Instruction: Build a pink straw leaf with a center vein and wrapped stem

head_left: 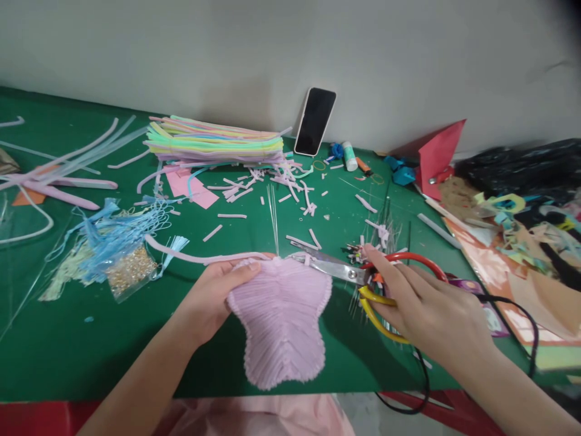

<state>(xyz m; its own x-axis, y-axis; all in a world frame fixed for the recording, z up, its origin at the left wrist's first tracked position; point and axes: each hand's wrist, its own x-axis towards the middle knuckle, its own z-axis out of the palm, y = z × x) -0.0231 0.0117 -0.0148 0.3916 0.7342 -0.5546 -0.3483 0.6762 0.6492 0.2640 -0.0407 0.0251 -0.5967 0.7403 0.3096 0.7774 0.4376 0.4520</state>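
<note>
A pale lilac piece made of pipe cleaners (284,327), ribbed and wavy-edged, hangs at the table's front. My left hand (215,297) pinches its upper left edge between thumb and fingers. From there a loose lilac pipe cleaner (181,257) sticks out to the left, and thin wires (273,218) rise behind the top edge. In my right hand (431,309) are scissors (351,275) with one red and one yellow handle. Their blades reach left to the piece's upper right edge, around a short pipe cleaner end there. My right fingers are wrapped around the handles.
Lilac offcuts (238,191) litter the green table (204,369). A bundle of coloured pipe cleaners (218,145) lies at the back beside a phone (315,121) leaning on the wall. Blue tassels (113,224) and a bag of beads (131,269) are left; paper scraps (544,297) lie right.
</note>
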